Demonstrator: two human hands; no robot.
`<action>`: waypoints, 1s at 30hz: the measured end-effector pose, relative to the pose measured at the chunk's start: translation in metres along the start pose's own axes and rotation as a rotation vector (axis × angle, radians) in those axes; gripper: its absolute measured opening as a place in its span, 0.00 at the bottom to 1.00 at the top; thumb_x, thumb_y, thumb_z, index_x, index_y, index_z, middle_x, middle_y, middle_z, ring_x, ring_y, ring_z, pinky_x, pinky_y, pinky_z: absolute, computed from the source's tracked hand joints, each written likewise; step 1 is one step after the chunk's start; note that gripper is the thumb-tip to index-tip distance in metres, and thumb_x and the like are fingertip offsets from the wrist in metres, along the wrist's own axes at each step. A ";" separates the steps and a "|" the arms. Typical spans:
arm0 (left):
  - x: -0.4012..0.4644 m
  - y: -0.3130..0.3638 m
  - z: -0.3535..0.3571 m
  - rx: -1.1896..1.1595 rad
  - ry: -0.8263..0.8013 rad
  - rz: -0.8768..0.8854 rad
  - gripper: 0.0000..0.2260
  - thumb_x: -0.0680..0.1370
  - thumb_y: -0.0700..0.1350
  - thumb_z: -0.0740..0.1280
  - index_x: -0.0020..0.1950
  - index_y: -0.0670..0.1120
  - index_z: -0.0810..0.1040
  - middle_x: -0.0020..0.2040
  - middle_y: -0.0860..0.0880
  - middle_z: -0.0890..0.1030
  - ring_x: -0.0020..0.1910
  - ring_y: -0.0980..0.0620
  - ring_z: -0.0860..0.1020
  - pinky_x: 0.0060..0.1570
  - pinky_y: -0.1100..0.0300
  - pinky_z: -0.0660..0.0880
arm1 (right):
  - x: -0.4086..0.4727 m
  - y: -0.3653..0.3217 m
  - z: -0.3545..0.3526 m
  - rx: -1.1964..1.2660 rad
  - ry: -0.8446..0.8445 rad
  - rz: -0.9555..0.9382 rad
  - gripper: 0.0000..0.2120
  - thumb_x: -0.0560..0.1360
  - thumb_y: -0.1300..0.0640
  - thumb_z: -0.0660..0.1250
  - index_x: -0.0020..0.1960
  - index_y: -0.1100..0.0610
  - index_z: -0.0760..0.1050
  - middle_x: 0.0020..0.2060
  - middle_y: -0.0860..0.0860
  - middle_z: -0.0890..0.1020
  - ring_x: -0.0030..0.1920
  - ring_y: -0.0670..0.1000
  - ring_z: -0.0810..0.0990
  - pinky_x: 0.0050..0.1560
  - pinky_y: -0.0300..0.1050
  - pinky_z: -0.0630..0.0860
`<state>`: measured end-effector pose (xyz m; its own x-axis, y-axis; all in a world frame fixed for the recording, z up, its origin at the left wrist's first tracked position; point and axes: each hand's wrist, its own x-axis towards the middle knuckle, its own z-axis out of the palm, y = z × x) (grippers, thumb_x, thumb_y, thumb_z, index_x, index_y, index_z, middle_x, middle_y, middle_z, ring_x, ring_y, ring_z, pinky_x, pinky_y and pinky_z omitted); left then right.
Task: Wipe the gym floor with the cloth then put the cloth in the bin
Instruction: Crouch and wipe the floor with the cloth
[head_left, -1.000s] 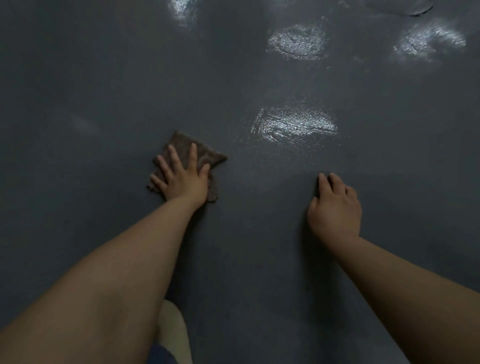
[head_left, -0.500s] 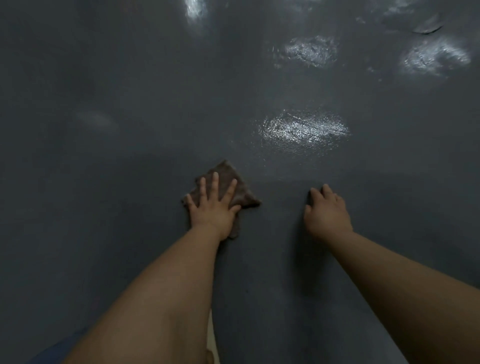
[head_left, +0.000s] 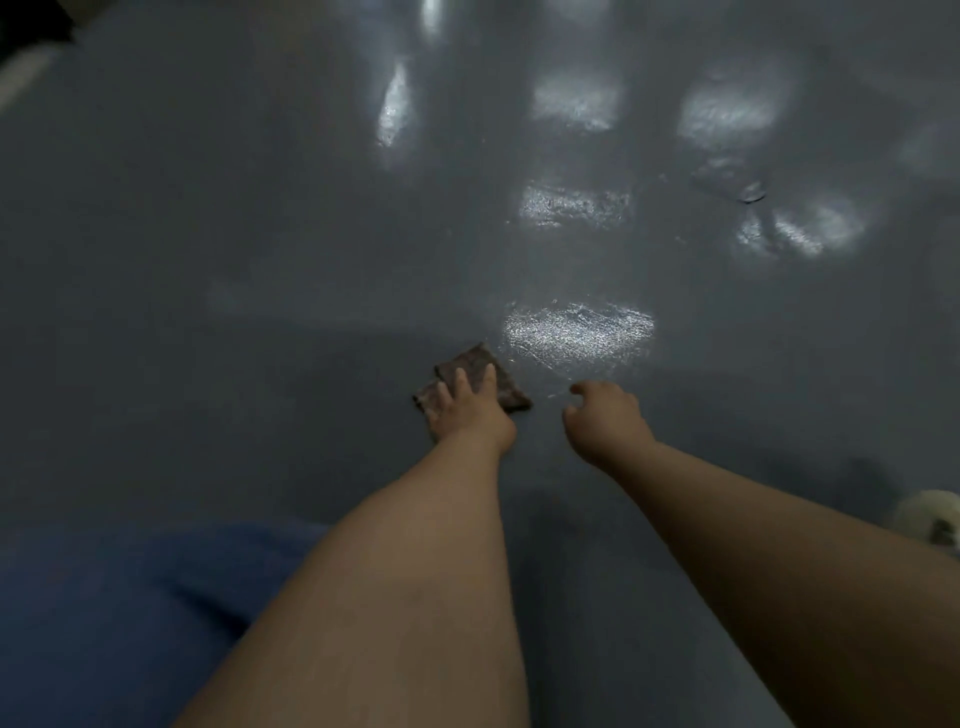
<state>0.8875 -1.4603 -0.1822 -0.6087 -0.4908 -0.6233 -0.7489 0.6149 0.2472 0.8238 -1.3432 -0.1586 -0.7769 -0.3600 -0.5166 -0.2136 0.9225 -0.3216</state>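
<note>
arms: both bare, no sleeves in view | hands: left hand (head_left: 467, 410) and right hand (head_left: 605, 423) ungloved, no rings or watch visible | clothing: blue fabric (head_left: 119, 613) below-left of left hand

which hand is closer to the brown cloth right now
Left. The left hand presses flat on the cloth; the right hand sits to its right, apart from it, fingers curled.
</note>
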 end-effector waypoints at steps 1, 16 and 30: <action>-0.006 0.001 -0.005 -0.004 0.016 0.003 0.34 0.79 0.46 0.61 0.78 0.56 0.43 0.78 0.48 0.41 0.77 0.43 0.42 0.74 0.43 0.45 | -0.005 -0.005 -0.002 0.012 0.021 -0.009 0.21 0.79 0.55 0.55 0.71 0.57 0.65 0.70 0.58 0.67 0.69 0.60 0.64 0.67 0.52 0.63; -0.004 0.027 -0.009 0.085 0.052 0.053 0.31 0.81 0.49 0.58 0.78 0.54 0.42 0.78 0.47 0.39 0.77 0.44 0.41 0.73 0.46 0.45 | 0.004 0.017 -0.003 -0.024 0.014 -0.108 0.21 0.81 0.55 0.54 0.72 0.58 0.63 0.71 0.57 0.64 0.69 0.59 0.62 0.65 0.54 0.64; 0.115 -0.001 0.055 0.144 0.041 0.183 0.32 0.82 0.51 0.54 0.77 0.44 0.36 0.75 0.41 0.32 0.75 0.43 0.34 0.73 0.51 0.39 | 0.105 -0.004 0.079 -0.056 0.044 -0.043 0.23 0.81 0.51 0.53 0.74 0.55 0.59 0.75 0.57 0.57 0.72 0.60 0.58 0.69 0.52 0.59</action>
<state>0.8327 -1.4831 -0.2952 -0.7431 -0.3865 -0.5462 -0.5822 0.7759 0.2430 0.7895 -1.3956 -0.2743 -0.7912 -0.3942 -0.4676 -0.2791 0.9130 -0.2975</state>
